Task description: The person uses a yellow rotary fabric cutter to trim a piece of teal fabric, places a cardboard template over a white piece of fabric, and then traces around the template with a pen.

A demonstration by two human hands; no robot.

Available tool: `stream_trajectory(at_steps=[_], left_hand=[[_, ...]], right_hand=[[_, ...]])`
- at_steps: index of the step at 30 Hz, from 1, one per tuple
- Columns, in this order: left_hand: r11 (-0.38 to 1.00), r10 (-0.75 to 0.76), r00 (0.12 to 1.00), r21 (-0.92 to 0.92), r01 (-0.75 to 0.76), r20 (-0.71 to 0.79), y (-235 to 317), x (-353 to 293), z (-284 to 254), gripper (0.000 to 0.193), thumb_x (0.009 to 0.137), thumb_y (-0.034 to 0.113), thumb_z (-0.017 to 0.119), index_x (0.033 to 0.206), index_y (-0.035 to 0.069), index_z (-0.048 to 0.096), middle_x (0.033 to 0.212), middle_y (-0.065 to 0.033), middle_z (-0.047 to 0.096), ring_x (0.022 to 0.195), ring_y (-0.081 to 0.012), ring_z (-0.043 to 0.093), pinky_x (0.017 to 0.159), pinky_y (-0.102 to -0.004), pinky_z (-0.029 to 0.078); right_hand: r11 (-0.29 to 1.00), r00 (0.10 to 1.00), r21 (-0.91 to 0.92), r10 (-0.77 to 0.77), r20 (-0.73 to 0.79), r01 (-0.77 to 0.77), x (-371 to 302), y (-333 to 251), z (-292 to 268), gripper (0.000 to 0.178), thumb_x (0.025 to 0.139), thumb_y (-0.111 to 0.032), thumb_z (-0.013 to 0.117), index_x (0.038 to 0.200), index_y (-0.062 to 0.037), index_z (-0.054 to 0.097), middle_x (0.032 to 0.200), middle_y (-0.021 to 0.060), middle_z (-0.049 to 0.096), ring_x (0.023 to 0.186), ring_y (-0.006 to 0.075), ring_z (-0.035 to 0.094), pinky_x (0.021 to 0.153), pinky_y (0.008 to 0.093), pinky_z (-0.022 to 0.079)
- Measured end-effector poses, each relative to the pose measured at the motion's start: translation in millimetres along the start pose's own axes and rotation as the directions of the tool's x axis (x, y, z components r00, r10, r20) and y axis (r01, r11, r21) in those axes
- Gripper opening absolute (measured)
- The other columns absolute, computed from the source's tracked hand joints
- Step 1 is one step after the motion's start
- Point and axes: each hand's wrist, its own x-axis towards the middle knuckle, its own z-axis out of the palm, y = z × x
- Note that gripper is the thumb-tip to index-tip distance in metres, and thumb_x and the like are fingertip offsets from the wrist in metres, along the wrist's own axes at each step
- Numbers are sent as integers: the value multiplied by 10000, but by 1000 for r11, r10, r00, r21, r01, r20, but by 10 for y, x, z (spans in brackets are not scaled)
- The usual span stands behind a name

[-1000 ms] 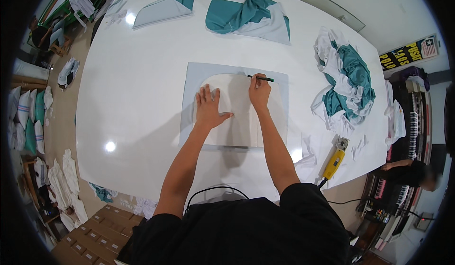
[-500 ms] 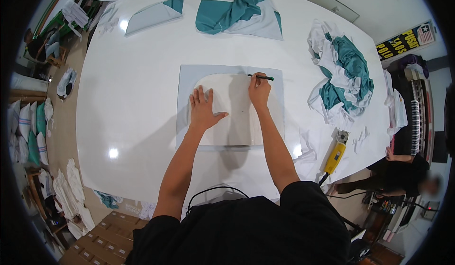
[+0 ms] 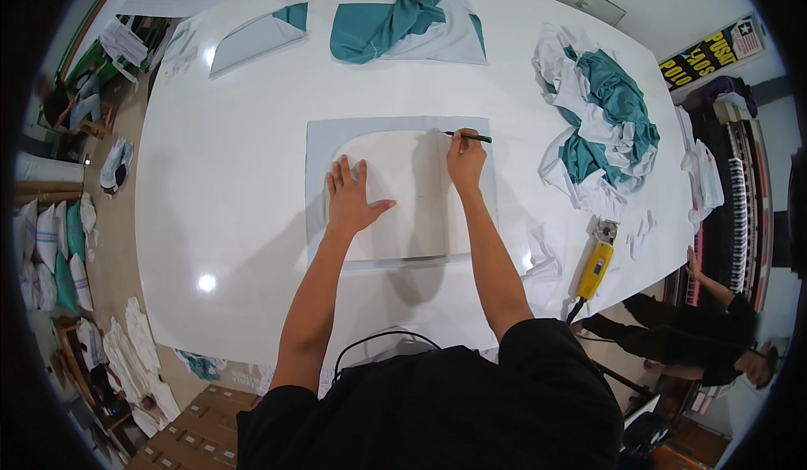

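Note:
A cream paper pattern (image 3: 395,226) with a rounded upper left corner lies on a pale grey-blue rectangle of fabric (image 3: 318,155). Fingers spread, my left hand (image 3: 351,201) presses flat on the left part of the pattern. My right hand (image 3: 465,163) grips a dark pen (image 3: 472,137) between thumb and fingers. The pen lies nearly level, its tip pointing left near the pattern's upper edge. Whether the tip touches the fabric I cannot tell.
A yellow electric cloth cutter (image 3: 595,270) lies at the right, its cord running toward me. Beyond it is a crumpled heap of green and white fabric (image 3: 618,96). Cut fabric pieces (image 3: 366,33) lie along the far side of the white table (image 3: 227,218). A person (image 3: 714,331) is at the right.
The view has shifted slightly, so the table's things sit a little further left. Both hands keep nearly the same places on the pattern. The person at the right has shifted.

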Motion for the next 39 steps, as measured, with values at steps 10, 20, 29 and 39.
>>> stream_trajectory(at_steps=[10, 20, 29, 39], left_hand=[[1000, 12, 1000, -6, -12, -16, -11, -13, 1, 1172, 815, 737, 707, 1615, -1, 274, 1655, -360, 112, 1554, -515, 99, 1253, -603, 122], [1000, 17, 999, -9, -18, -27, -24, -6, 33, 1179, 813, 748, 701, 1615, -3, 275, 1655, -361, 113, 1552, -520, 103, 1250, -607, 128], [1000, 17, 999, -4, -17, -34, -36, 1, 55, 1195, 803, 765, 697, 1616, -2, 273, 1659, -358, 106, 1553, -521, 99, 1251, -607, 117], [1000, 13, 1000, 8, -13, -12, -13, -8, 33, 1181, 816, 762, 688, 1622, 11, 261, 1660, -351, 108, 1557, -509, 96, 1254, -603, 118]], right_hand=[[996, 999, 80, -43, 3, 42, 40, 18, 67, 148, 1005, -139, 593, 1034, -6, 651, 814, 202, 700, 734, 359, 697, 670, 397, 534], [992, 994, 86, -101, 52, 96, 50, 13, 183, 164, 999, -157, 598, 1040, -8, 655, 872, 220, 729, 841, 396, 732, 734, 440, 558], [993, 992, 51, -110, 58, 107, 54, 23, 160, 155, 998, -147, 595, 1027, -6, 653, 877, 239, 721, 834, 421, 718, 726, 449, 557], [1000, 999, 25, -18, 27, 18, 87, 141, 32, 171, 1002, -138, 604, 1011, 22, 662, 873, 184, 745, 861, 299, 751, 803, 380, 569]])
